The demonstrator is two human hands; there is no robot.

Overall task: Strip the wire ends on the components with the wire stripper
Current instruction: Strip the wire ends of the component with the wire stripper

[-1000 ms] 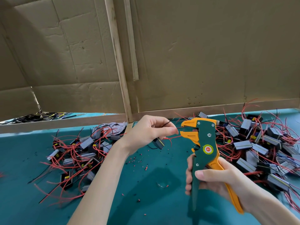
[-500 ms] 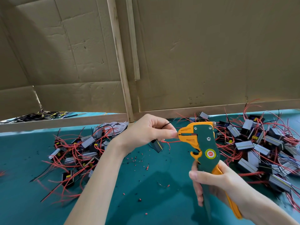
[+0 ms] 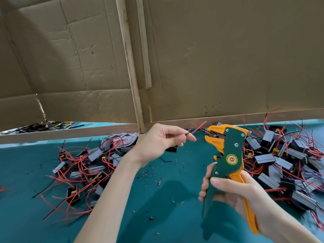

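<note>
My right hand (image 3: 233,188) grips the handles of a green and orange wire stripper (image 3: 228,155), held upright with its orange jaws pointing left and parted. My left hand (image 3: 157,142) pinches the wires of a small black component (image 3: 172,149) that hangs under its fingers; a black wire end (image 3: 187,134) sticks out past the fingertips. A short gap separates the wire end from the jaws.
A pile of components with red and black wires (image 3: 84,165) lies at the left on the teal table (image 3: 26,216). A larger pile (image 3: 287,160) lies at the right. Bits of stripped insulation (image 3: 150,174) dot the middle. A cardboard wall (image 3: 210,58) closes the back.
The wire end was inside the stripper's closed jaws half a second ago. Now my left hand has drawn it back to the left, and the jaws have opened.
</note>
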